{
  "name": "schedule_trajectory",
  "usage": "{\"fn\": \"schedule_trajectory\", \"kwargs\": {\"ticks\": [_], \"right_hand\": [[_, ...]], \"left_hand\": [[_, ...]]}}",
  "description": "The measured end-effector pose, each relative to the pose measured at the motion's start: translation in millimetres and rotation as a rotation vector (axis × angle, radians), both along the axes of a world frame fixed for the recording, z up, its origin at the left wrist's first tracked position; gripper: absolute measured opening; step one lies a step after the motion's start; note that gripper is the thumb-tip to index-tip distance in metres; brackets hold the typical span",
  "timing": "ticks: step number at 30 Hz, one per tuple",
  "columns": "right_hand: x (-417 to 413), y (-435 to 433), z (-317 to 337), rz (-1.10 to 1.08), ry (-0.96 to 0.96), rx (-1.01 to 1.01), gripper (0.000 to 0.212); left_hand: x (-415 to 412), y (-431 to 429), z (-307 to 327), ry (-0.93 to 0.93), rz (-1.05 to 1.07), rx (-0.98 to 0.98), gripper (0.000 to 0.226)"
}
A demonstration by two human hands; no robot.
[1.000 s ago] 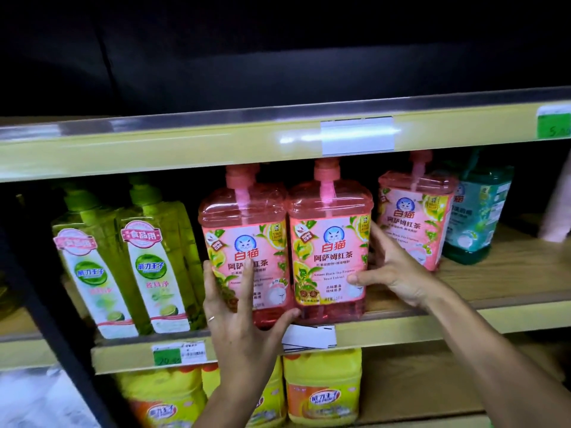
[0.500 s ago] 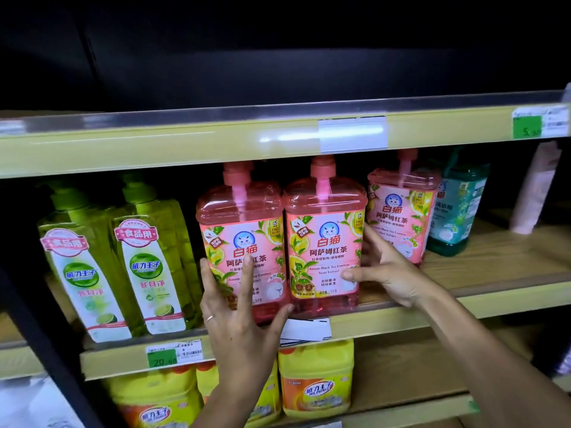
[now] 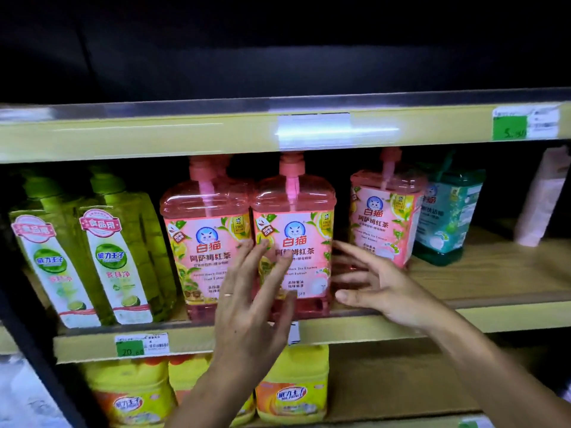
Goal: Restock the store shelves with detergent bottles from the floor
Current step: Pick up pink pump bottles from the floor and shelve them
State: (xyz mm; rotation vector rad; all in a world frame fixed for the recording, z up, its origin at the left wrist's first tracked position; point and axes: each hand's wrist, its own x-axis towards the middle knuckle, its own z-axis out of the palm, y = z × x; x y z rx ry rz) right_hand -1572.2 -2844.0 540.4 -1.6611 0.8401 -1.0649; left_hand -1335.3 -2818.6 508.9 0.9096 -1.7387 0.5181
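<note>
Two pink pump bottles stand side by side at the front of the middle shelf (image 3: 463, 316): the left pink bottle (image 3: 200, 230) and the right pink bottle (image 3: 299, 211). My left hand (image 3: 250, 307) is spread in front of them, fingers apart, fingertips over their labels, holding nothing. My right hand (image 3: 370, 285) is open just right of the right pink bottle, fingers spread beside its side; whether it touches is unclear. A third pink bottle (image 3: 383, 220) stands further back to the right.
Two green bottles (image 3: 114, 254) stand left of the pink ones. A teal bottle (image 3: 448, 220) and a pale pack (image 3: 543, 199) sit at the right. Yellow bottles (image 3: 293, 387) fill the lower shelf. Bare wood shelf lies right of my right hand. A shelf edge (image 3: 185, 134) runs above.
Both hands have let go of the pink bottles and opened. My left hand shifted right across the labels; my right hand pulled slightly away from the right bottle.
</note>
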Motion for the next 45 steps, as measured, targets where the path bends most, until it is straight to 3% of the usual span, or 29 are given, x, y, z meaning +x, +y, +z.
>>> {"fn": "schedule_trajectory", "kwargs": {"ticks": [3, 6, 8, 10, 13, 16, 19, 21, 25, 31, 38, 45], "right_hand": [[-14, -1, -3, 0.139, 0.043, 0.007, 0.086], [-35, -6, 4, 0.236, 0.139, 0.005, 0.075], [-50, -13, 10, 0.092, 0.088, -0.085, 0.052], [-65, -22, 13, -0.194, -0.02, -0.205, 0.024], [-88, -38, 10, -0.524, -0.105, -0.284, 0.014], [-97, -49, 4, -0.662, 0.025, -0.307, 0.044], [-98, -54, -1, -0.764, 0.311, -0.38, 0.081], [-96, -56, 0, -0.798, 0.451, -0.458, 0.094], [-96, -68, 6, -0.663, 0.389, -0.395, 0.092], [-89, -91, 11, -0.217, 0.074, -0.167, 0.09], [-64, -106, 14, -0.041, 0.069, -0.16, 0.081], [-47, -116, 21, 0.013, 0.189, -0.106, 0.098]], "left_hand": [[-37, -7, -3, -0.036, 0.054, -0.039, 0.058], [-64, -13, -8, -0.001, 0.148, -0.064, 0.062], [-79, -17, -14, 0.013, 0.22, -0.062, 0.068], [-86, -20, -19, 0.021, 0.302, -0.042, 0.074], [-93, -23, -24, 0.026, 0.386, -0.027, 0.074], [-92, -23, -20, 0.041, 0.398, -0.034, 0.073], [-86, -22, -13, 0.075, 0.384, -0.058, 0.069], [-80, -21, -11, 0.056, 0.383, -0.065, 0.069], [-70, -20, -13, -0.009, 0.374, -0.069, 0.075], [-60, -22, -18, -0.051, 0.307, -0.052, 0.079], [-57, -26, -24, -0.045, 0.263, -0.094, 0.077], [-58, -26, -26, -0.055, 0.269, -0.084, 0.08]]}}
